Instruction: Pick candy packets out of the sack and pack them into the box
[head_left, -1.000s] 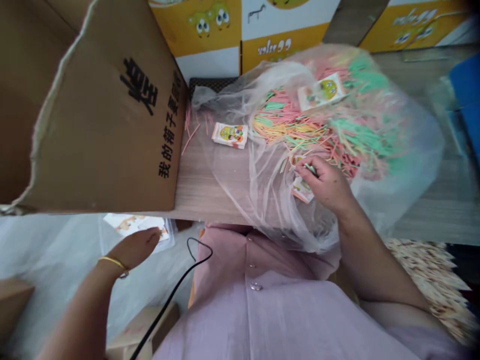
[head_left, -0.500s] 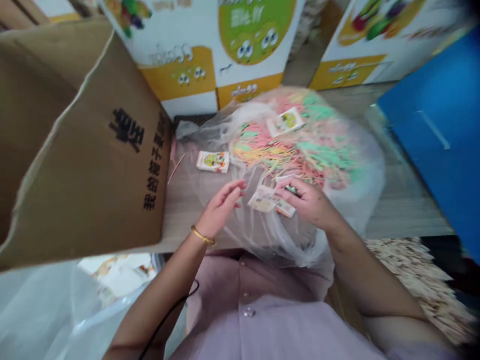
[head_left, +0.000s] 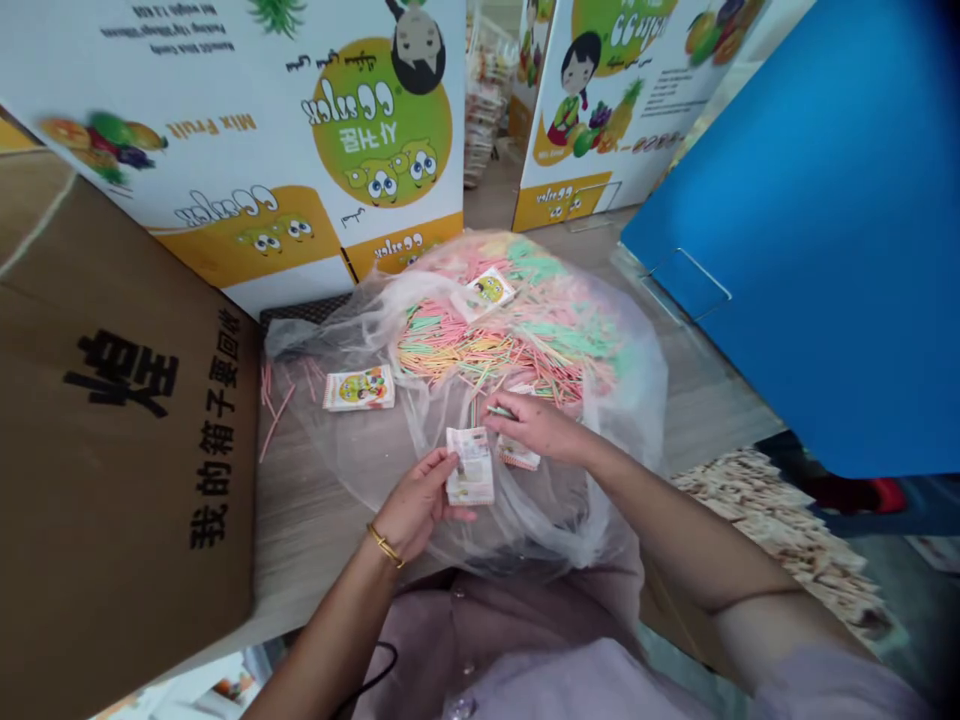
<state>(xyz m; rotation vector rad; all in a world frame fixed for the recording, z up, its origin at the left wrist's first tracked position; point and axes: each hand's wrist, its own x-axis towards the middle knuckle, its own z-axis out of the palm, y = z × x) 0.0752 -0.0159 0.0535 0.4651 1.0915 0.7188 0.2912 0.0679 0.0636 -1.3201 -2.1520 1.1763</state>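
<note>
- works at a wide grey table, with white picture boxes at the back, a big brown box at the left and a blue board at the right.
- has a clear bag spread over the middle, all loose folds. could spill the heap of thin sticks by tugging on a fold.
- grips a small white packet in the left hand, thumb on the front, over the near part of the bag. could crumple it by pressing too hard, or drop it by holding too softly. cannot tell if the top is open.
- pinches a few greenish sticks in the right hand, thumb and fingers closed, near the top of the white packet. could snap them by squeezing, or by bumping a hard edge.
- has a half-hidden packet just under the right hand. could knock it away by moving the wrist low.
- has loose pink sticks near the brown box. could crush them by sliding the box over.
</note>
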